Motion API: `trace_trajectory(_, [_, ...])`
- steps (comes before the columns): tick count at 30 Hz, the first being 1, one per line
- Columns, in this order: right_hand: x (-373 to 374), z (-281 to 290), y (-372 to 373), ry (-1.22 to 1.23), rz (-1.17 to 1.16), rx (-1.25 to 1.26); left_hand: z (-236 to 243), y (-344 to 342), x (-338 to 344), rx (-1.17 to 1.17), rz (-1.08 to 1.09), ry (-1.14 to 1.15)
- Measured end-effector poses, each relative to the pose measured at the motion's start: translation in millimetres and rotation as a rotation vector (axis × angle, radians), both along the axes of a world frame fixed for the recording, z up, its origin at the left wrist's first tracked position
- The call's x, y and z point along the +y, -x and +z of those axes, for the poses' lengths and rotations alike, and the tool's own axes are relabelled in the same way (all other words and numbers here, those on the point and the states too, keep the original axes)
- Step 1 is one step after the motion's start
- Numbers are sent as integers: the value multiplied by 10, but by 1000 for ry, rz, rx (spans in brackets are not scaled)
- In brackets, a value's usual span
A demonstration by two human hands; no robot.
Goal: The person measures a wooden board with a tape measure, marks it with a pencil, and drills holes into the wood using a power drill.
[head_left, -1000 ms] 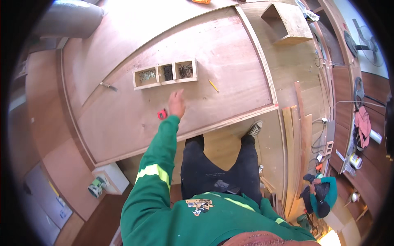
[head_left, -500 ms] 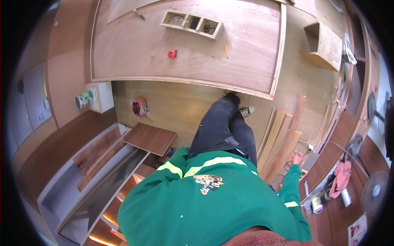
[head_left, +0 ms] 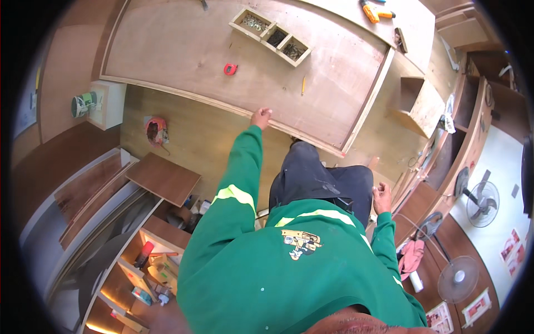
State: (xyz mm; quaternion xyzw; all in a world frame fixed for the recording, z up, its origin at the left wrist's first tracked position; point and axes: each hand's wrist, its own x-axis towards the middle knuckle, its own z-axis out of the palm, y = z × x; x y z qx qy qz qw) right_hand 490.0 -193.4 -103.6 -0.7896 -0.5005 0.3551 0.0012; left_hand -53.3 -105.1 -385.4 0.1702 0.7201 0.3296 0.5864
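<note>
Basically, the L hand point(head_left: 261, 118) has its fingers loosely bent at the near rim point(head_left: 167, 92) of the big wood tabletop point(head_left: 167, 50); can't tell if they grip it or only rest there, & no tool shows in them. Prob. a light steadying touch, since the arm reaches fwd w/o any obvious load. The R hand point(head_left: 382, 197) is off the table, out to the side just past the knee of the dark trousers point(head_left: 311, 172), fingers half-curled & apart, nothing visible in them, so it's likely hanging free, maybe for balance. Nearest loose items to the L hand: red tape measure point(head_left: 230, 69), fwd & a bit left, & yellow pencil point(head_left: 303, 86), fwd & right, both flat on the tabletop, prob. kept near that side for easy reach. Beyond them is a wood tray point(head_left: 271, 37) set at a slant, 3 compartments: silvery hardware on the left, dark screws in the middle & right, presumably split so types don't mix. The raised rim looks apt to stop small stuff rolling off. Further out, top right, an orange drill point(head_left: 378, 11) lies on a separate pale board point(head_left: 409, 33), clear of the tray. An open wood box point(head_left: 421, 108) sits off the table's right side, & a pinkish bag point(head_left: 156, 131) is on the floor, left, prob. parked out of the way.
</note>
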Motion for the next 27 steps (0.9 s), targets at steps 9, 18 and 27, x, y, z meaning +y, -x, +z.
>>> trace_trajectory(9, [481,197,-1071,129,79,-247,-365,602,-222,284,245,-82])
trace_trajectory(18, [1856,-105,-1225,110,357,-248,-193,1810,1630,861,161,-221])
trace_trajectory(27, [6331,-1471,10,-797,1120,-210,-1328,2851,2392,760,169,122])
